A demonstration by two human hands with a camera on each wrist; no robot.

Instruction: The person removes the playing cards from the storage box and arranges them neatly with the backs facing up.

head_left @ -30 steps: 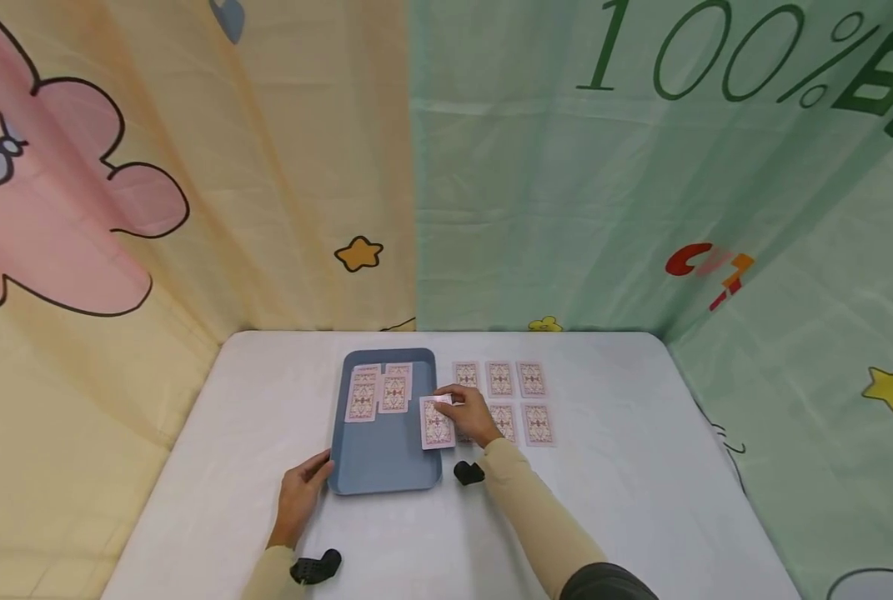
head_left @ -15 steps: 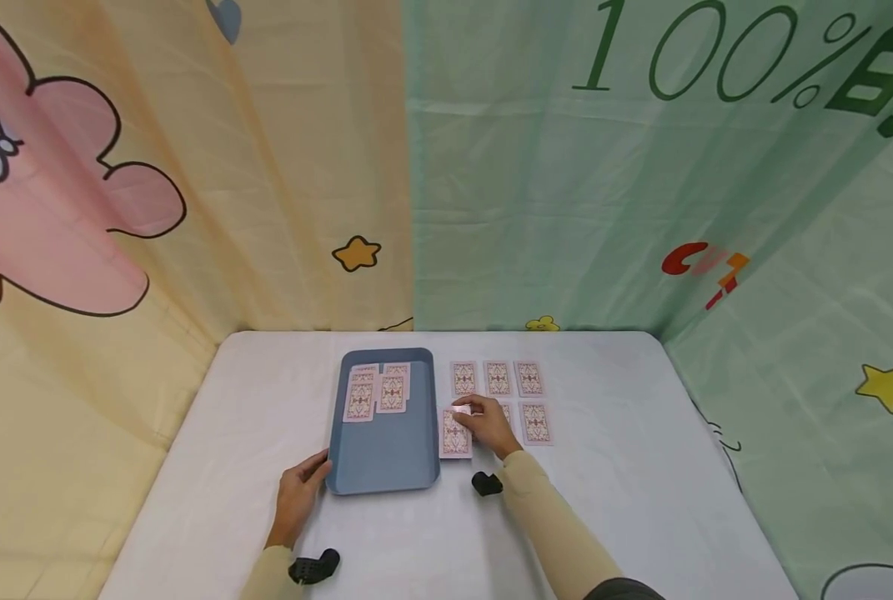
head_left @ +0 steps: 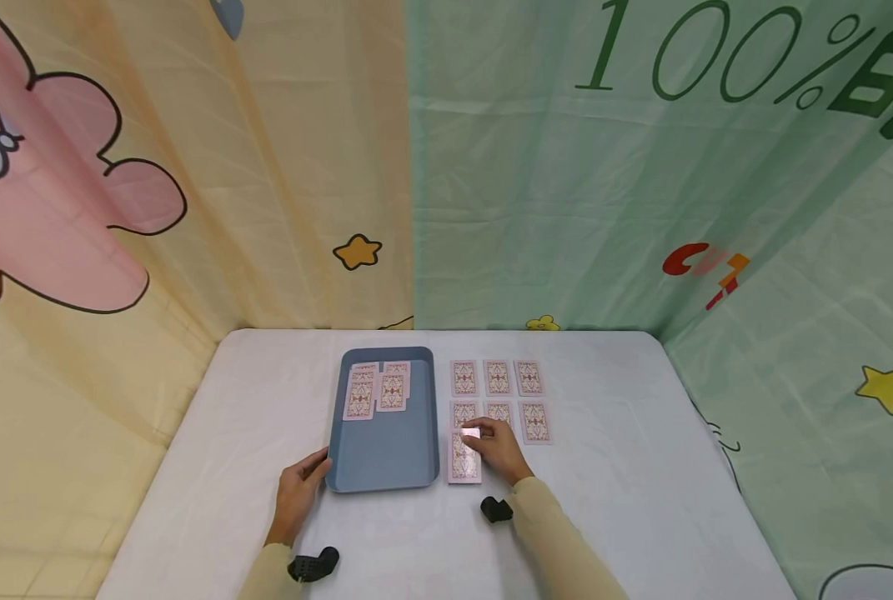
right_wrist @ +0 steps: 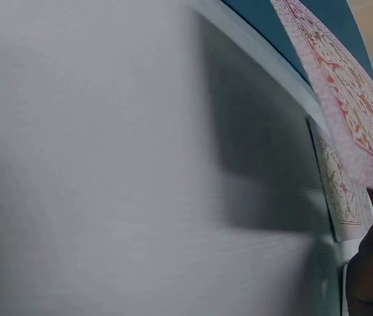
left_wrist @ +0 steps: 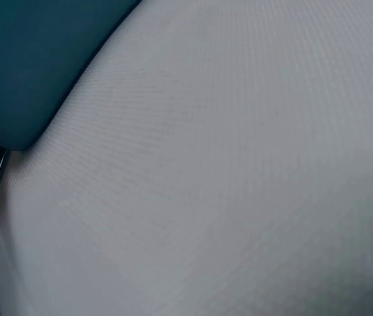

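A playing card [head_left: 463, 464], patterned back up, is pinched by my right hand [head_left: 502, 448] between thumb and fingers. The right wrist view shows this card raised over the white table, casting a shadow. Whether more cards lie under it I cannot tell. Behind it, the table cards [head_left: 499, 378] form two rows of three, face down, the front ones partly hidden by my hand. At the left rim of the blue tray [head_left: 384, 457], my left hand [head_left: 296, 496] grips the edge. Several overlapping face-down cards [head_left: 360, 398] lie in the tray's far part.
The white table [head_left: 619, 467] meets hanging curtains [head_left: 536, 208] at its back and sides. Black wrist-worn devices, one on the left [head_left: 314, 566] and one on the right [head_left: 495, 509], stick out near the sleeves.
My right hand has carried the held card from over the tray's right edge, rightward and nearer to me, uncovering the front-left table card. The left hand stays at the tray.
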